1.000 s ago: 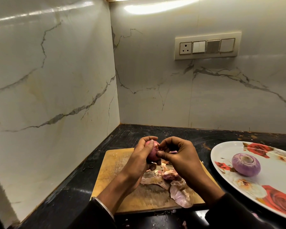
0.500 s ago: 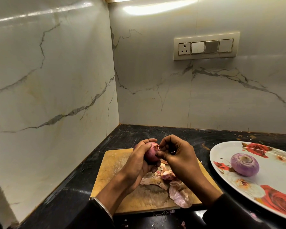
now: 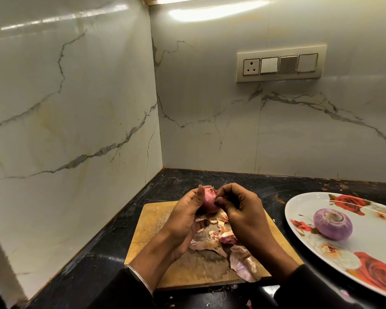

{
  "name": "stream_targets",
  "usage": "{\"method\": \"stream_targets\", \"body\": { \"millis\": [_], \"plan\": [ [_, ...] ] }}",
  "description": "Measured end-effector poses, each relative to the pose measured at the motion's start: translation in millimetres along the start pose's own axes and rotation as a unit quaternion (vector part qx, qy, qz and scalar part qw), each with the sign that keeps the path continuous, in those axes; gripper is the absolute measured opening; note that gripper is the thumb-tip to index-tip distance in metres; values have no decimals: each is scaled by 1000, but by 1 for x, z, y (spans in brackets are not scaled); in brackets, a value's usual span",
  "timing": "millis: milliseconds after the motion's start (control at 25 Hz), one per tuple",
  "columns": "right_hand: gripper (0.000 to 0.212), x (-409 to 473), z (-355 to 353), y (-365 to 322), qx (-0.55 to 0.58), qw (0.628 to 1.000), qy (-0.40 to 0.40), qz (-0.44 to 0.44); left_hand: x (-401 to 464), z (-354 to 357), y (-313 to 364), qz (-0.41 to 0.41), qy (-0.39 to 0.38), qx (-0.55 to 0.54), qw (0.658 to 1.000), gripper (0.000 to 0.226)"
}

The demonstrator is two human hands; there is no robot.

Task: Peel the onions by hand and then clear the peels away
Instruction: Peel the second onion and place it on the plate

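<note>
A small red onion (image 3: 208, 200) is held above the wooden cutting board (image 3: 156, 221) by my left hand (image 3: 185, 219), whose fingers and thumb curl round it. My right hand (image 3: 241, 210) pinches at the onion's skin near its top with curled fingertips. Loose papery peels (image 3: 243, 263) lie scattered on the board beneath both hands. A peeled purple onion (image 3: 332, 223) sits on the white plate with red roses (image 3: 366, 253) at the right.
The black countertop (image 3: 210, 179) runs into a corner of white marble walls. A switch panel with a socket (image 3: 281, 63) is on the back wall. Small peel bits (image 3: 249, 304) lie on the counter's front edge.
Both hands with the onion have shifted slightly; the left thumb now stands higher beside the onion, and the right fingertips have moved up to the onion's top.
</note>
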State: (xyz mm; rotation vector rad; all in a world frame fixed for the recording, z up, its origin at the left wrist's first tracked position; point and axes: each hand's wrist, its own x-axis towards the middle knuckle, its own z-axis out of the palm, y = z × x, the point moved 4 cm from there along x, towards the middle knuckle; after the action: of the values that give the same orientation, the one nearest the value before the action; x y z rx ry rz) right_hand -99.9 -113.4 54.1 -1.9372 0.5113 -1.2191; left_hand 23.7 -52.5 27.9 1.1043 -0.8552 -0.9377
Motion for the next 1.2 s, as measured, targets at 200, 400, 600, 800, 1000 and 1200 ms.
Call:
{"method": "stream_targets", "body": {
  "millis": [200,400,600,800,1000,1200],
  "plan": [
    [20,-2,2,1,56,998,5,30,2,-1,1,-9,7,-66,998,47],
    [23,0,-3,6,56,997,38,48,2,-1,5,-6,22,-140,990,42],
    [22,1,-10,16,42,992,92,73,1,-2,8,-24,31,-198,979,36],
    [17,1,-9,24,-52,991,69,106,0,-1,10,-22,33,-200,979,30],
    [16,0,-8,21,-116,988,57,89,-2,0,10,-31,32,-198,979,31],
    [28,-1,-5,16,-67,993,32,89,-3,0,10,-30,22,-191,981,33]
  ]
}}
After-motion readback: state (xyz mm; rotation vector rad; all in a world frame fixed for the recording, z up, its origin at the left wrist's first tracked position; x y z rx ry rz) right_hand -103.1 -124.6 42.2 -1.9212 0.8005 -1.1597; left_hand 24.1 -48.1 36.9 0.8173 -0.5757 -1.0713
